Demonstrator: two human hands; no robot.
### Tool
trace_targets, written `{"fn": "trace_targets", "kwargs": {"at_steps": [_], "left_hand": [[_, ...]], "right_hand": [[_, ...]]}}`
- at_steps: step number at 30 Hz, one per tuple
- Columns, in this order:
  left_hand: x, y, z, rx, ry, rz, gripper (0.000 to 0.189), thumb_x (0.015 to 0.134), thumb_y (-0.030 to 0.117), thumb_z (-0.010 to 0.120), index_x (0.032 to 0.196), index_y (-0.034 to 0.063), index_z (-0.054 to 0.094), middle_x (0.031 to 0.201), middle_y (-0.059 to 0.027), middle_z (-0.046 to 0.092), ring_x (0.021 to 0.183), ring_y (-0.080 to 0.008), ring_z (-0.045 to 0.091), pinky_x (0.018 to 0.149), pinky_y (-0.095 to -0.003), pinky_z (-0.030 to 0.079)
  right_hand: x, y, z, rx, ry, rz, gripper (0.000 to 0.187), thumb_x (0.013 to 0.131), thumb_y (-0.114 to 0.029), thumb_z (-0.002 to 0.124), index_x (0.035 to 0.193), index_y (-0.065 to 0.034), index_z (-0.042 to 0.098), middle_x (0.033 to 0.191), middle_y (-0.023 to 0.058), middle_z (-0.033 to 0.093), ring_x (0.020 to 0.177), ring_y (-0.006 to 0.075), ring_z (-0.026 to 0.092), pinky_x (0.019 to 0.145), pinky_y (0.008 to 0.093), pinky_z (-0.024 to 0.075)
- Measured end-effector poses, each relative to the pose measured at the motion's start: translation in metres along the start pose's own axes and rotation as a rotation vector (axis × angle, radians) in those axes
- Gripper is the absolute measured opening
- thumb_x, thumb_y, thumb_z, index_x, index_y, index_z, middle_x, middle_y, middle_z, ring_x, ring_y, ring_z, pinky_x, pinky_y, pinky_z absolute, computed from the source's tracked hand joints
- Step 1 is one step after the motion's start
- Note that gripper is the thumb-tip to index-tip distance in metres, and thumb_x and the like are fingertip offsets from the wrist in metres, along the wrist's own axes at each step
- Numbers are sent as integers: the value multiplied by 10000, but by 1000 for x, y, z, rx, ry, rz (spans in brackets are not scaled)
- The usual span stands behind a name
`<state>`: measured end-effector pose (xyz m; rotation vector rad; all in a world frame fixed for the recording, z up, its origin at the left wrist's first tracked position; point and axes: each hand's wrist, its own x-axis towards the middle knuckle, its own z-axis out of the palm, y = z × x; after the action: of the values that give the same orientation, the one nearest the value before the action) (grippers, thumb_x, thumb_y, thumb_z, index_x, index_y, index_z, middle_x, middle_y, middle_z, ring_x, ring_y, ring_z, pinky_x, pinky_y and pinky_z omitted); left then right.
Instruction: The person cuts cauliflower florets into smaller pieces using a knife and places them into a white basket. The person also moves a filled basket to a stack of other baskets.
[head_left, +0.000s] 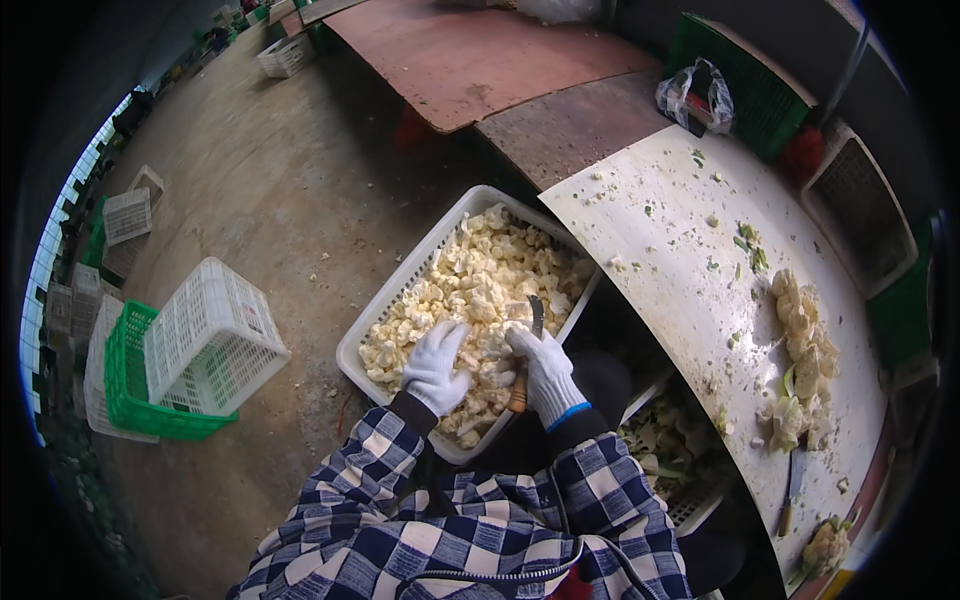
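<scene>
A white plastic crate (409, 289) full of cauliflower florets (480, 277) stands in front of me. My right hand (546, 371), in a white knit glove with a blue cuff band, grips a small curved knife (537, 315). Its dark blade points away from me, and the wooden handle (518, 391) shows below the palm. The right fingertips touch florets. My left hand (439, 367), gloved in white too, rests on the florets at the near left of the crate with fingers spread. Whether a piece lies under the left palm is hidden.
To the right, a white tabletop (675, 247) bears leaf scraps, trimmed cauliflower stems (806, 352), a second knife (795, 487) and a cauliflower head (825, 547). Below it sits a crate of leaves (667, 442). White crates (214, 337) and a green crate (124, 375) stand on the floor at left.
</scene>
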<state>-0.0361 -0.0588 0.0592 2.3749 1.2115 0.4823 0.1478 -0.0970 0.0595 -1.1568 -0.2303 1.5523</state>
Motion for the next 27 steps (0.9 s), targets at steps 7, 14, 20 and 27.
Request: {"fn": "trace_targets", "kwargs": {"at_steps": [7,14,20,27], "left_hand": [[11,26,10,-970,-57,-213,612,925,92,590,1479,2,347,1240,-158,590,1045,-154,608,925,-275,483],[15,15,6,-1542,35,-580,599,917,40,585,1470,6,358,1098,-125,639,914,-191,656,753,-329,581],[18,3,-8,-1417,8,-586,581,912,57,617,1445,-4,394,1132,-121,641,860,-195,682,716,-315,603],[17,15,-19,-1289,3,-564,545,900,55,642,1409,1,457,1132,-117,647,877,-169,674,729,-286,597]], "right_hand": [[-10,-5,1,-254,6,22,453,925,-408,608,1144,-15,562,894,111,606,592,177,612,428,301,521],[-17,1,7,-276,98,-151,365,945,-273,569,1206,-17,573,920,115,620,552,172,602,401,289,497],[-25,16,9,-985,-59,-832,218,864,-125,599,1066,-70,661,972,183,682,910,351,669,807,392,537],[-27,10,17,-1165,-76,-558,205,887,-241,564,986,-80,643,861,205,674,822,384,663,732,460,528]]}}
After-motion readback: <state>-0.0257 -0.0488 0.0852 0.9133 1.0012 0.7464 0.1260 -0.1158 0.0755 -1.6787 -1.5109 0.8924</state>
